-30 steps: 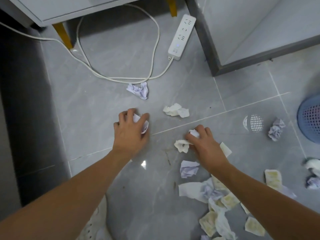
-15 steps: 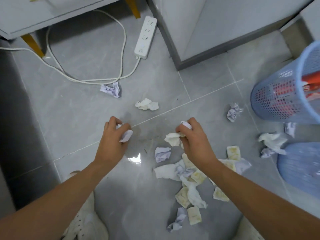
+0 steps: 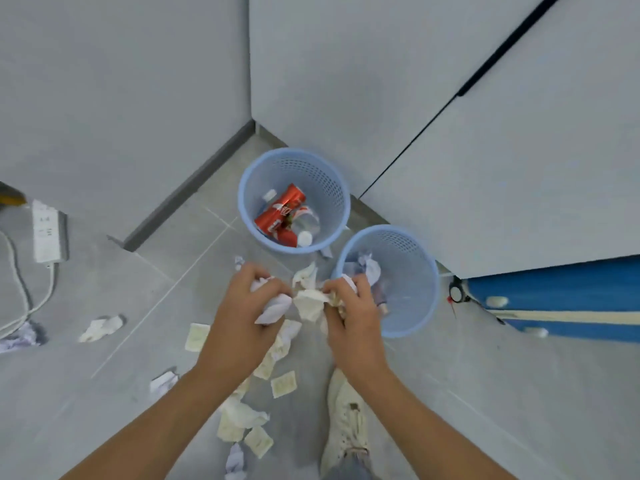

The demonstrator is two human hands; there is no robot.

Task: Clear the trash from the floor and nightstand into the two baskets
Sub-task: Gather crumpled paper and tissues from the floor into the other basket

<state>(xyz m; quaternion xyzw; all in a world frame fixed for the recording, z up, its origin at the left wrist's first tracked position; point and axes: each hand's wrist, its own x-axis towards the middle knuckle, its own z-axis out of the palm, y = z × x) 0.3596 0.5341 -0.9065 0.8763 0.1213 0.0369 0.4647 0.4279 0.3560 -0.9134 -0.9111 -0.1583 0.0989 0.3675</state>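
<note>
Two pale blue mesh baskets stand on the floor [image 3: 104, 393] by the cabinet's base, nearly touching. The far basket [image 3: 332, 188] holds crushed red cans and clear bottles; the near basket [image 3: 415, 306] holds crumpled paper. Your left hand [image 3: 242, 317] is curled tight around a crumpled white-lilac paper wad [image 3: 275, 306]. Your right hand [image 3: 356, 317] pinches a creased white tissue [image 3: 310, 303] between thumb and fingers, right at the near basket's rim. Both forearms reach forward, hands almost touching. Loose scraps lie under your arms: crumpled tissues and at least four flat yellowish squares. Two more wads lie toward the floor's left edge, near the power strip [image 3: 46, 232].
</note>
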